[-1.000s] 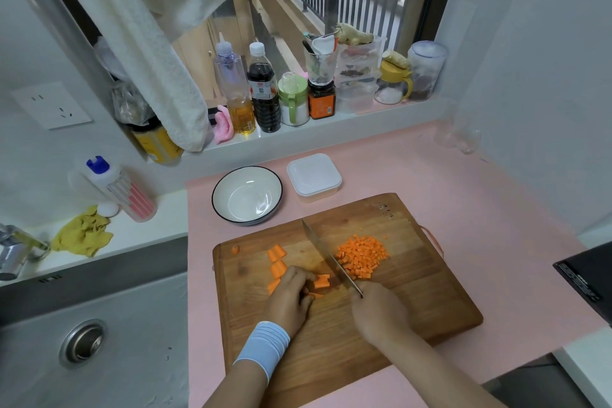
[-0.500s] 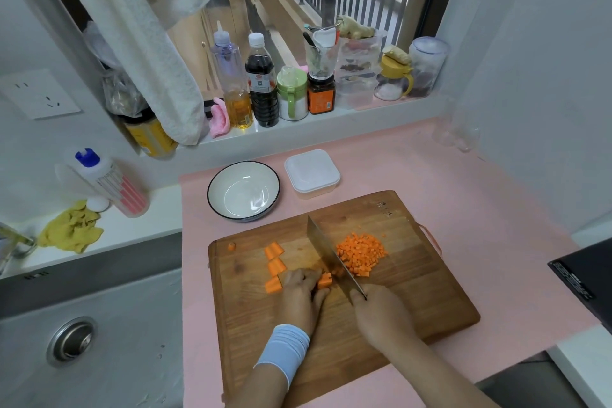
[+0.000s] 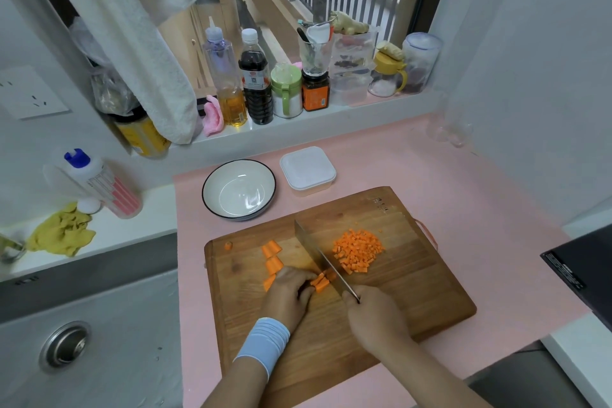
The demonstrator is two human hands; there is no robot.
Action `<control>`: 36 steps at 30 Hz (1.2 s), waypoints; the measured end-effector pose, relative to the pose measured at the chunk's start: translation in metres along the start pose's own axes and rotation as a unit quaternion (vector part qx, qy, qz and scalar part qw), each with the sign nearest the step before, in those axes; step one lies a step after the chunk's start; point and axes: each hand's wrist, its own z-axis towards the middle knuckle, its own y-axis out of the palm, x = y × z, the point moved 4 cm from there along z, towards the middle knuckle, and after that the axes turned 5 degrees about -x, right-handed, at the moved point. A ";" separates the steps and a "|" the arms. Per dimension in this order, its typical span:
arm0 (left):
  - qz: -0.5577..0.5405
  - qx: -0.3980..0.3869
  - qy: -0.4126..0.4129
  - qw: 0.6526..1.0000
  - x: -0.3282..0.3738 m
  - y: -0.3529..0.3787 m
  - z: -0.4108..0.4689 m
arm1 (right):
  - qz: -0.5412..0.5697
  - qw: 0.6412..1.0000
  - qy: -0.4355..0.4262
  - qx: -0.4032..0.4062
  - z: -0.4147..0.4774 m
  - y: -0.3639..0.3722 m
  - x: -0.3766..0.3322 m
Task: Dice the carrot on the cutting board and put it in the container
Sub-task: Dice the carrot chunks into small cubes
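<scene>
Dicing looks midway: at the middle of the cutting board [image 3: 414, 291] the left hand [image 3: 288, 295] pins carrot strips [image 3: 320, 282] under curled fingers, the right hand [image 3: 374, 318] grips the knife [image 3: 318, 255] set against them, and the diced pile [image 3: 357, 250] lies toward the board's right, so the next move calls for another close crosswise cut.

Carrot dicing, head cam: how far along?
Done: a pile of diced carrot lies right of the knife on the cutting board. In hand: the left hand holds carrot strips beside the blade; the right hand grips the knife. Left: several carrot chunks uncut, and no dice in the bowl; the lidded container is closed.
</scene>
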 end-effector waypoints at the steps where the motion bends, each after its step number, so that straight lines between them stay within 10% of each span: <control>1: -0.003 0.001 -0.001 1.000 -0.001 0.000 -0.002 | -0.001 1.000 -0.001 0.000 0.000 0.000 -0.001; 36: 0.045 0.025 0.139 0.989 0.010 0.010 -0.014 | -0.039 0.999 -0.004 -0.005 0.000 -0.006 -0.007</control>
